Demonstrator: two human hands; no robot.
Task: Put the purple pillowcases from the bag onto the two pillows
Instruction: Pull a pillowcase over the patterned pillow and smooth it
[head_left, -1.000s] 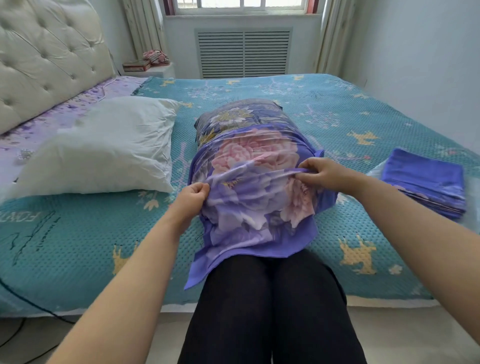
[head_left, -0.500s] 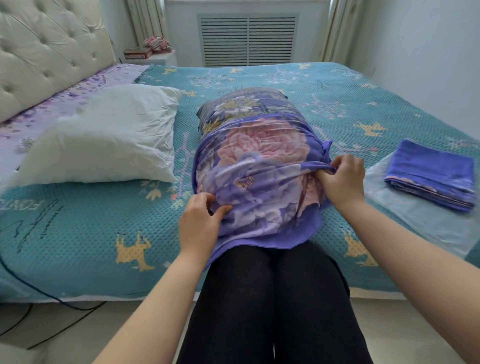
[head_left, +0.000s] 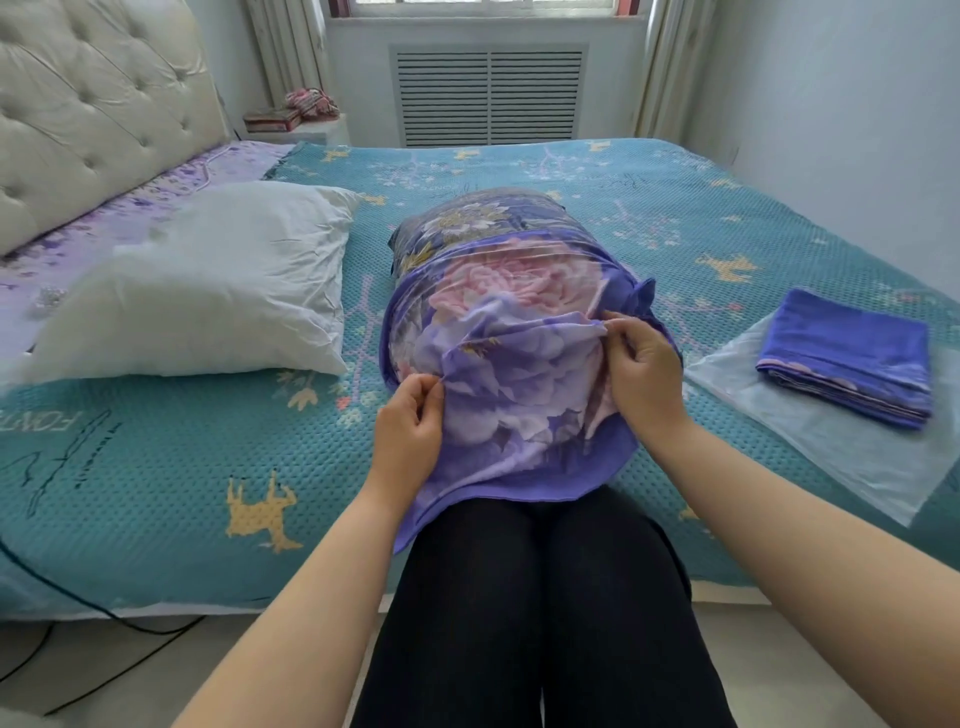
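Observation:
A purple flowered pillowcase (head_left: 511, 364) covers most of a pillow lying lengthwise on the bed, its far end (head_left: 478, 218) still showing a darker floral cover. My left hand (head_left: 410, 431) pinches the pillowcase's left fold near the open end. My right hand (head_left: 641, 371) pinches the fabric on the right side. The loose open end hangs over my black-clad legs. A bare white pillow (head_left: 208, 280) lies to the left. A second folded purple pillowcase (head_left: 852, 358) rests on a clear plastic bag (head_left: 841, 452) at the right.
The bed has a teal patterned cover (head_left: 156, 467) and a tufted cream headboard (head_left: 88, 114) at the left. A bedside table with a box and pink cloth (head_left: 301, 109) stands by the radiator. Black cables (head_left: 104, 634) trail on the floor at the left.
Both hands shifted their hold on the pillowcase: the left hand moved from pressing flat to pinching a fold, and the right came inward from the side. The view tilted up a little.

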